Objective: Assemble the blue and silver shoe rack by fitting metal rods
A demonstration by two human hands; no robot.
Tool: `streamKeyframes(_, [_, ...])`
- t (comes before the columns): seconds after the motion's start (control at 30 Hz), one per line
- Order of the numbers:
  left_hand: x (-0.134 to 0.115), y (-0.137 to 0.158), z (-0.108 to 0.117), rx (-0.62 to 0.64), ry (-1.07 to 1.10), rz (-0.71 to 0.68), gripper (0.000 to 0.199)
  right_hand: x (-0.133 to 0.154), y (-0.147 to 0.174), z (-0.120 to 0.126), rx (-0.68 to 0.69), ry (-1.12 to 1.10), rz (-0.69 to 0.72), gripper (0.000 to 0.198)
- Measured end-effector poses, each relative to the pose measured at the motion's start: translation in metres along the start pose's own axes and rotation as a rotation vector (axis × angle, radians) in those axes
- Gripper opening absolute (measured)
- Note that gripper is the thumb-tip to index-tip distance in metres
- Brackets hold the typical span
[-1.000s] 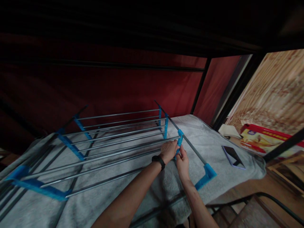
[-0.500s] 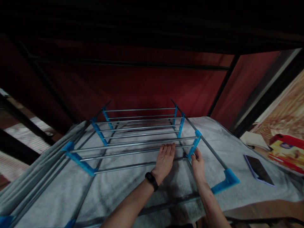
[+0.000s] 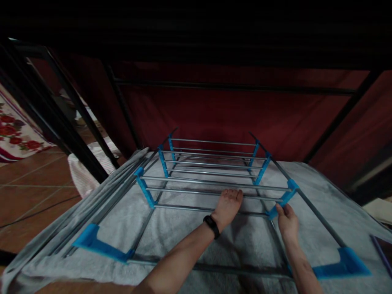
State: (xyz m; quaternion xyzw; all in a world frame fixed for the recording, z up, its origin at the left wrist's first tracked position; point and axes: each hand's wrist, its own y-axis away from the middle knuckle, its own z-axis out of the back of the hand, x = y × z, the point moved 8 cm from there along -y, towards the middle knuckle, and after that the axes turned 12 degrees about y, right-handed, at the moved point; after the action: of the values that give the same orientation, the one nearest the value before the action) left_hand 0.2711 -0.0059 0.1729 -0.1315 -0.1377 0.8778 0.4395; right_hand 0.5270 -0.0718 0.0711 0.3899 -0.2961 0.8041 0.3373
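Observation:
A rack of grey metal tubes [image 3: 196, 209] and blue plastic joints lies on a grey blanket [image 3: 196, 232]. My left hand [image 3: 228, 206], with a black band on its wrist, is closed over a middle crossbar towards the right of the nearest tier; its fingertips are partly hidden. At that tier's right end, my right hand [image 3: 287, 222] pinches the lower part of a blue side connector [image 3: 283, 201]. Blue corner pieces [image 3: 101, 247] sit at the near left and near right ends of the frame.
Dark metal posts [image 3: 76, 134] and a dark overhang surround the blanket, with a red cloth [image 3: 220, 110] behind. Tiled floor [image 3: 33, 179] and a pale striped cloth [image 3: 88, 167] show at left. A phone [image 3: 382, 253] lies at the right edge.
The view has swung left, so the rack and hands sit further right in the picture and more floor shows. Both hands stay at about the same places on the rack.

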Motion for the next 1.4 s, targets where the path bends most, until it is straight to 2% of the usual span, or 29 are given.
streamKeyframes(0.13, [0.001, -0.002, -0.002, 0.024, 0.01, -0.023, 0.032, 0.002, 0.0, 0.006, -0.011, 0.153, 0.011, 0.061])
streamKeyframes(0.47, [0.002, -0.005, -0.003, 0.064, 0.022, -0.053, 0.027, 0.01, -0.001, 0.009, 0.011, 0.218, 0.058, 0.053])
streamKeyframes(0.6, [0.004, -0.002, 0.001, 0.028, 0.028, -0.059, 0.036, 0.015, -0.001, 0.009, 0.006, 0.226, 0.075, 0.056])
streamKeyframes(0.73, [0.006, 0.0, 0.001, 0.056, 0.023, -0.048, 0.042, 0.018, -0.001, 0.009, 0.002, 0.24, 0.095, 0.055])
streamKeyframes(1.4, [0.001, 0.009, 0.007, 0.01, -0.027, -0.086, 0.045, 0.013, -0.003, 0.009, 0.002, 0.236, 0.11, 0.053])
